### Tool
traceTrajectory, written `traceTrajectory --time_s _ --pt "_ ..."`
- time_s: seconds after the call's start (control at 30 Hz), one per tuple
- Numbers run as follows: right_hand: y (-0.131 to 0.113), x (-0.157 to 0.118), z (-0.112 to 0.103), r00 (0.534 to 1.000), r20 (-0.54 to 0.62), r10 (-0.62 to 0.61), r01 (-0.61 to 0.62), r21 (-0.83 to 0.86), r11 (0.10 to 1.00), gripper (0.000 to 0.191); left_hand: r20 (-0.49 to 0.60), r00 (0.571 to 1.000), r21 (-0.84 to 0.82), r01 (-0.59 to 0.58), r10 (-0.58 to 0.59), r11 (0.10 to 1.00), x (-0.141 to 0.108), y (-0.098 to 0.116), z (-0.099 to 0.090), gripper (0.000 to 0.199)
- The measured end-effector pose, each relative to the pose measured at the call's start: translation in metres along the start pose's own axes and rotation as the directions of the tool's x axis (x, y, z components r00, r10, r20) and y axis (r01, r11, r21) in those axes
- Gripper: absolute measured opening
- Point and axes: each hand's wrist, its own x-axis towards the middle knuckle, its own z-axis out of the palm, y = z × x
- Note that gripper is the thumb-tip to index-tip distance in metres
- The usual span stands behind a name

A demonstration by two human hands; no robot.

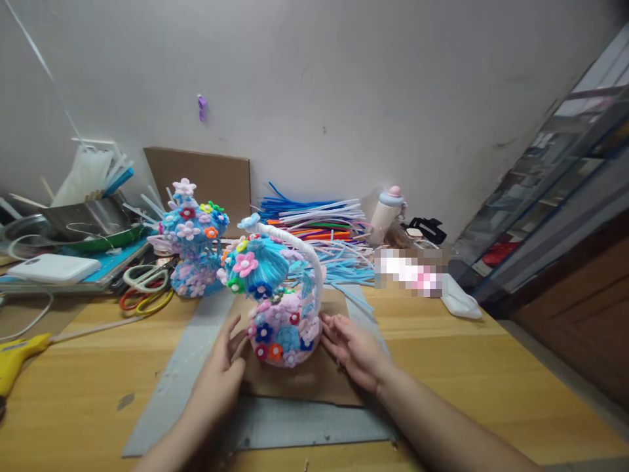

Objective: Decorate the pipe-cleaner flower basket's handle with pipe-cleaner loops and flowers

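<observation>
A fuzzy pipe-cleaner flower lamp (pixel 282 318) stands upright in front of me. A white wrapped stem (pixel 317 269) arches up from its round pink base, and a blue shade (pixel 268 262) with colourful flowers hangs from the stem. My left hand (pixel 226 357) is beside the base on the left, fingers loosely curved and apart, thumb near its lower edge. On the right side, my right hand (pixel 351 347) has its fingers stretched out, fingertips at the base; whether they press on it I cannot tell. Under the lamp lies a brown cardboard sheet (pixel 265 387).
A grey mat (pixel 289 423) lies under the cardboard. Behind left stands another blue flower craft (pixel 196 278), beside scissors (pixel 145 282) and a yellow glue gun (pixel 19 357). Pipe cleaners (pixel 319 213) are piled at the wall, near a bottle (pixel 386 216). A white object (pixel 459 298) lies right.
</observation>
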Motion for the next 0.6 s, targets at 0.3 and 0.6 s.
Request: traceTrajectory --time_s 0.3,0.6 --pt "0.015 -0.022 0.011 1.0 0.011 -0.01 0.009 0.076 0.997 0.021 0.054 0.99 0.229 0.112 -0.127 0.967 0.049 0.036 -0.004 0.074" --pt "-0.087 0.029 -0.04 0.888 0.021 -0.459 0.306 -0.772 0.557 0.035 -0.146 0.931 0.808 -0.083 0.336 0.583 0.102 0.064 -0.066 0.044"
